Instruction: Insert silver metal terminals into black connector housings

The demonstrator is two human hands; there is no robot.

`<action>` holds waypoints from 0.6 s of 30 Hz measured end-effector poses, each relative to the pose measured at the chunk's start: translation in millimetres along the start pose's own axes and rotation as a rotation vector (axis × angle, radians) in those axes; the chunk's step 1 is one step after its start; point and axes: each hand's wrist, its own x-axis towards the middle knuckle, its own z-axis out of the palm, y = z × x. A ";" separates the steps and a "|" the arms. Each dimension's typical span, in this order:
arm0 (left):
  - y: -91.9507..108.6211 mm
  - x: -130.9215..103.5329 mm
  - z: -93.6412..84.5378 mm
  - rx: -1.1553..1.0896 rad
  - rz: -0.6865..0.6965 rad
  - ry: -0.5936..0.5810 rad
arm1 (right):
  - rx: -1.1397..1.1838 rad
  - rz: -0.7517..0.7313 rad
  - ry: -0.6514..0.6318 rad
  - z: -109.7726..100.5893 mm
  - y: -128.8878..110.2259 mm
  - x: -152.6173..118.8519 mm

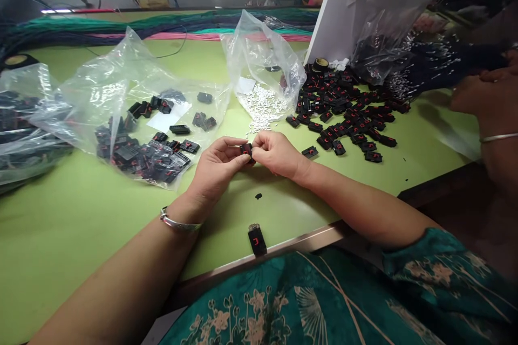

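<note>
Between thumb and fingers, my left hand (216,167) grips a small black connector housing (245,149) with a red mark. My right hand (279,155) is closed against the housing's right side, its fingertips pinched together; whatever may be in that pinch is hidden. Just beyond both hands, small white plugs (265,108) spill from the mouth of a clear plastic bag (259,54). On the green tabletop below lies a tiny black piece (258,196). Closer to me, another black connector housing (257,240) with a red mark rests at the table edge.
A large pile of black-and-red connectors (348,113) spreads at right. Clear bags of black connectors (141,156) lie at left. Bundled green, dark and pink wires (162,29) run along the back. Another person's hand (485,91) is at far right, near a white panel (329,11).
</note>
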 end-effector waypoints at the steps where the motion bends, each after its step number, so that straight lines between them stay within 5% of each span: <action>1: 0.1 0.1 0.1 0.003 0.003 0.010 | -0.020 -0.020 0.021 0.5 0.4 0.6; 11: 1.5 -7.7 8.3 0.181 0.066 -0.039 | 0.114 0.004 -0.192 -14.0 -4.9 -4.2; 14: 17.8 -9.3 -1.9 0.525 0.227 -0.003 | 0.015 0.013 -0.223 -16.6 0.1 -1.4; 18: 49.3 -1.3 -38.9 1.208 0.466 0.274 | -0.273 0.034 -0.339 -16.9 -1.7 -6.8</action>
